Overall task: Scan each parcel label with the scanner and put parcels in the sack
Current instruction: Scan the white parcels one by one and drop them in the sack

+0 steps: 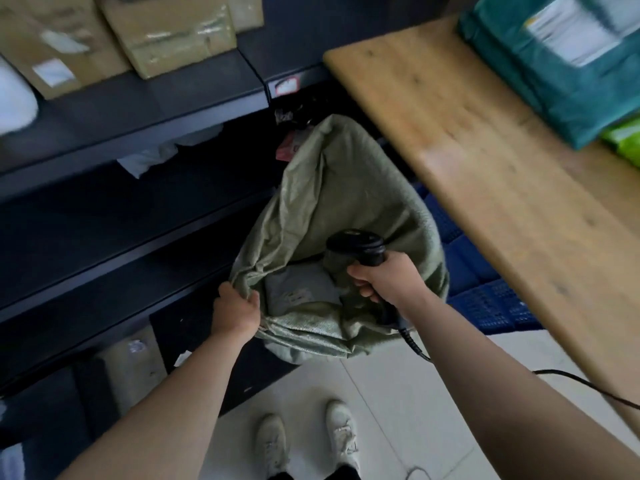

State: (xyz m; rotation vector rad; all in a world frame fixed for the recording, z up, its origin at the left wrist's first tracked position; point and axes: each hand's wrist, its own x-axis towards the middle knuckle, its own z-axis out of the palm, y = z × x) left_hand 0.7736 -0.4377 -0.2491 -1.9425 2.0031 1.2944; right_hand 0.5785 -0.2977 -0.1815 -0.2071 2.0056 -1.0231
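Head view looks straight down, and it's a tight spot: dark shelving [156, 98] runs along the left, with cardboard boxes [173, 32] on its top level, and a wooden table [467, 150] closes in from the right. Up on the table's far end sits a teal parcel [571, 81] with a white label, blurred, and a bright green packet [623, 140] is tucked just beside it. Blue crates [485, 299] show under the table edge. Squeezed between shelving and table stands the green woven sack [346, 188], mouth gaping wide, and down inside lies a grey parcel [298, 289], label side up though unreadable. Now the hands: the left hand [235, 310] reaches in from below and grips the sack's near-left rim, fingers curled over the fabric and bunching it. The right hand [384, 282] is wrapped round the handle of the black scanner [356, 249], which hangs over the sack's opening with its head toward the far side. The scanner's cable [571, 379] trails back under the right forearm and off to the right. Below, a pair of white shoes [304, 438] stands on the pale tiled floor [398, 393].
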